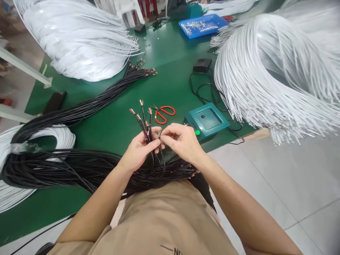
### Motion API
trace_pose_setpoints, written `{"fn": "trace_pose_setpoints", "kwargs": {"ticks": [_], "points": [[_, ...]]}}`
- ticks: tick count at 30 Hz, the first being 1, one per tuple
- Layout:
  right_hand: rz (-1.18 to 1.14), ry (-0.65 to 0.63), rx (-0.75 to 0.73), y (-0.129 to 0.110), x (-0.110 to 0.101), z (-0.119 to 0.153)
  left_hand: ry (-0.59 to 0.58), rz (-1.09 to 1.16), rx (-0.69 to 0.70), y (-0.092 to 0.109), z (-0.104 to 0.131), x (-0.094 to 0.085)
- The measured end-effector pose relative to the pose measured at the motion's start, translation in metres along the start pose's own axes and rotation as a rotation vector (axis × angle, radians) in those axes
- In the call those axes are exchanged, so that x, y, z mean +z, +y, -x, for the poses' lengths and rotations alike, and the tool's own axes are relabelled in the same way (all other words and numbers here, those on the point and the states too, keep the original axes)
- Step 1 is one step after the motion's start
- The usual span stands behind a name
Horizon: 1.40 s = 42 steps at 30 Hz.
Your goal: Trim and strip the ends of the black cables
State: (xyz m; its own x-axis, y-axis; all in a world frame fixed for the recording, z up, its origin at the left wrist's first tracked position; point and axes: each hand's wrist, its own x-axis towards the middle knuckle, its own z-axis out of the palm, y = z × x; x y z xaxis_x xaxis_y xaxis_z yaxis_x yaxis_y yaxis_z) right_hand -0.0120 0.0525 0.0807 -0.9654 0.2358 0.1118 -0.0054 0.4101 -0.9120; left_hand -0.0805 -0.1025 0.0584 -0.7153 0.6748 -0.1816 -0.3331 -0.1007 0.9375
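Several black cables [147,131] stand up out of my left hand [140,146], which is closed around them. Their stripped ends fan out and show thin coloured wires. Between my two hands one more cable end [159,135] shows fine wires; my left thumb presses near it. My right hand [180,139] pinches at that same cable end with thumb and forefinger. A thick bundle of black cables [87,168] lies below my hands and across my lap. Just beyond my hands, red-handled cutters [164,114] lie on the table.
A teal machine [208,120] with a green button sits right of my hands, its cord trailing behind. White cable heaps stand at the left [79,39] and right [265,71]. A blue tray [203,26] of small parts is at the back of the green table [170,78].
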Motion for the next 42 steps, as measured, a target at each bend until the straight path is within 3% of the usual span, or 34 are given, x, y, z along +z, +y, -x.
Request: {"fn": "trace_pose_setpoints", "kwargs": {"ticks": [6,10,12,15,19,23,42], "points": [[0.342,-0.047,-0.065,0.01,-0.01,-0.004,-0.001,-0.025,-0.028,-0.015,-0.009,-0.001],[0.453,-0.133,-0.092,0.015,-0.015,-0.005,-0.069,-0.066,-0.078,-0.018,-0.014,0.0],[0.557,-0.113,-0.104,0.018,-0.018,-0.005,-0.074,-0.082,-0.089,-0.018,-0.016,-0.002],[0.758,-0.069,-0.189,0.023,-0.025,-0.007,-0.008,-0.065,-0.099,-0.019,-0.017,-0.004],[0.903,-0.234,-0.332,0.029,-0.037,-0.015,0.086,-0.078,-0.106,-0.021,-0.02,-0.002],[0.916,-0.32,-0.316,0.037,-0.044,-0.025,0.129,-0.182,-0.114,-0.023,-0.023,0.002],[0.974,-0.325,-0.312,0.035,-0.04,-0.035,0.277,-0.338,-0.173,-0.026,-0.032,0.008]]}}
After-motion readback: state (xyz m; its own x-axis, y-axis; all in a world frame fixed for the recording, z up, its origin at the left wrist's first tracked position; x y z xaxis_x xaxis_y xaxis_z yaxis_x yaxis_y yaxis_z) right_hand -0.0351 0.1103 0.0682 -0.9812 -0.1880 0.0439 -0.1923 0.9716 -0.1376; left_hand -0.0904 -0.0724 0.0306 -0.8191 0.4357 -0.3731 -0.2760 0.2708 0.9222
